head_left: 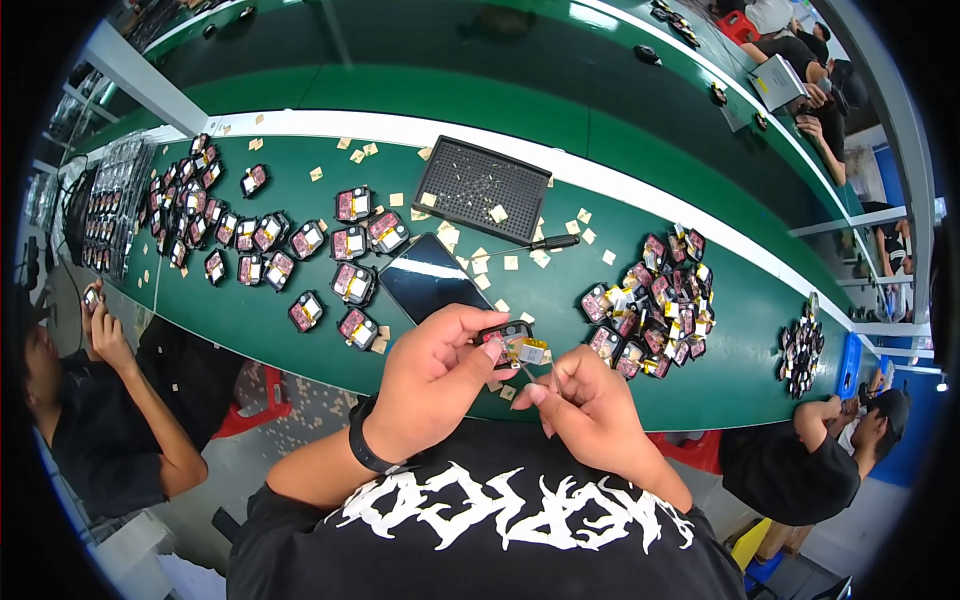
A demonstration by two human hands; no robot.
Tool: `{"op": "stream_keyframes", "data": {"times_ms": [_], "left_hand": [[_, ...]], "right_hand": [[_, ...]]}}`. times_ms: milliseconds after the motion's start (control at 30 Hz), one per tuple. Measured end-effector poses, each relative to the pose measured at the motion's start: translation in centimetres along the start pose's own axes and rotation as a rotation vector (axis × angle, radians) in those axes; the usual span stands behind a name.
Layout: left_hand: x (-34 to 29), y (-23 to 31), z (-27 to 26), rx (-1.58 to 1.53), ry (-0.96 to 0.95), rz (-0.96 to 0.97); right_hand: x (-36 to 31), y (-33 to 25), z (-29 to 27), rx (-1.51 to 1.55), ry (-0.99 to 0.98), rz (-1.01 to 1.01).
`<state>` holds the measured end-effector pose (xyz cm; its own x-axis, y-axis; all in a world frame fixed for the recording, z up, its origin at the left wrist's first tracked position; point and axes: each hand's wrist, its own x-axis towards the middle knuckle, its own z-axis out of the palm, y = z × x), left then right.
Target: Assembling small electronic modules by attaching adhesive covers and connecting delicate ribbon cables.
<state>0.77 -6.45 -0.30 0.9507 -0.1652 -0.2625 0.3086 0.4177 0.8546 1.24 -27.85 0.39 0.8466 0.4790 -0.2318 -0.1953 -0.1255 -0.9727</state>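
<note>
My left hand [440,372] pinches a small black device housing [517,327] between thumb and fingers, above the near edge of the green table. A silver battery pouch [532,351] with yellow tape hangs at the housing's right side, and reddish parts show inside it. My right hand [585,402] is closed on metal tweezers [528,372], whose thin prongs point up at the battery. Just beyond my left hand lies a dark, shiny flat tablet-like panel [437,280]. The tweezers' exact contact with the housing is too small to tell.
Open black housings with red boards lie in a left group [268,232] and a right pile [660,305]. A black perforated tray [480,190] and a screwdriver [555,243] lie behind the panel. Small beige squares are scattered about. Co-workers sit at left [110,400] and right [800,460].
</note>
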Motion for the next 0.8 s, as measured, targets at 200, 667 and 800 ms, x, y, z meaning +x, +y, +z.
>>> {"op": "stream_keyframes", "data": {"times_ms": [200, 667, 800], "left_hand": [[-0.6, -0.6, -0.4, 0.295, -0.032, 0.139], [-0.1, 0.0, -0.5, 0.17, -0.007, 0.128], [0.0, 0.5, -0.8, -0.021, -0.047, -0.06]], "right_hand": [[0.0, -1.5, 0.4, 0.085, 0.105, 0.157], [0.3, -0.7, 0.7, -0.008, 0.113, 0.128], [0.3, 0.1, -0.1, -0.173, 0.051, 0.013]]}}
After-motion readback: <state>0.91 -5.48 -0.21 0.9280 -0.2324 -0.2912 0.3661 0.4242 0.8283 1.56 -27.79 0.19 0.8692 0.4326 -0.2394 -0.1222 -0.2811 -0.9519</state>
